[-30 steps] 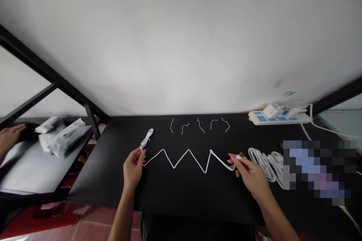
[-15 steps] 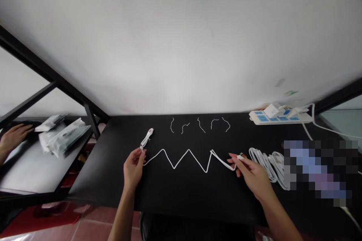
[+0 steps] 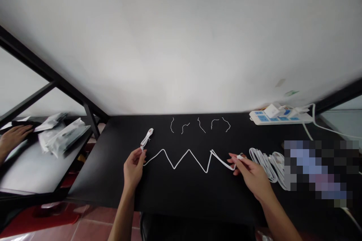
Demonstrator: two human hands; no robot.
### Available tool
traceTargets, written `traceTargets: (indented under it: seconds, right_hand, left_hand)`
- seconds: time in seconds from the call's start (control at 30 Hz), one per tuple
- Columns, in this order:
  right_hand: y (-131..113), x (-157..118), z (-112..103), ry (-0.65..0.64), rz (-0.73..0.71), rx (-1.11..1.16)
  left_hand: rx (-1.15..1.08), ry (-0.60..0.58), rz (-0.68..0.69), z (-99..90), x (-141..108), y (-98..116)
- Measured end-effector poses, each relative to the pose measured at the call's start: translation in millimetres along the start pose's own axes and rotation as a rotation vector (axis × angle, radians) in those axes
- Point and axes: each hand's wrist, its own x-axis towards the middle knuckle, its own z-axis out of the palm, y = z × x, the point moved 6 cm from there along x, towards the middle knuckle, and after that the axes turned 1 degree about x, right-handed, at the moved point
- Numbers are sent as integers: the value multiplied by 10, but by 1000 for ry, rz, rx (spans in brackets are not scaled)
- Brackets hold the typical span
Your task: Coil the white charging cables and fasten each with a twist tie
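A white charging cable stretches in a zigzag over the black table between my two hands. My left hand pinches its left end, where a plug shows at the fingertips. My right hand is closed on the other end, with a white connector poking up between thumb and fingers; the cable runs doubled beside it. Just past my left fingertips lies a small tied bundle of white cable. Coiled white cables rest to the right of my right hand.
Several short white twist ties lie in a row toward the wall. A white power strip with plugged-in adapters stands at the back right. On a neighbouring table at left are packaged bags and another person's hand. A blurred patch covers the far right.
My hands and the zigzag cable stay almost still. At the left, the other person's hand has shifted slightly over dark material, and something white now shows behind it.
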Motion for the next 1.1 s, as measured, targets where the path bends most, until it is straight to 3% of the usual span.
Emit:
traceTargets:
  seconds: [0.33, 0.57, 0.87, 1.1]
  right_hand:
    - [12, -1, -4, 23, 15, -13]
    - [-23, -33, 28, 9, 13, -114]
    - [-310, -169, 294, 95, -136, -362]
    - [-440, -187, 756, -90, -216, -321]
  left_hand:
    - [24, -21, -24, 5, -15, -10]
    - [201, -67, -9, 97, -88, 86]
    - [419, -386, 118, 706, -565, 655]
    - [253, -583, 98, 1374, -872, 851]
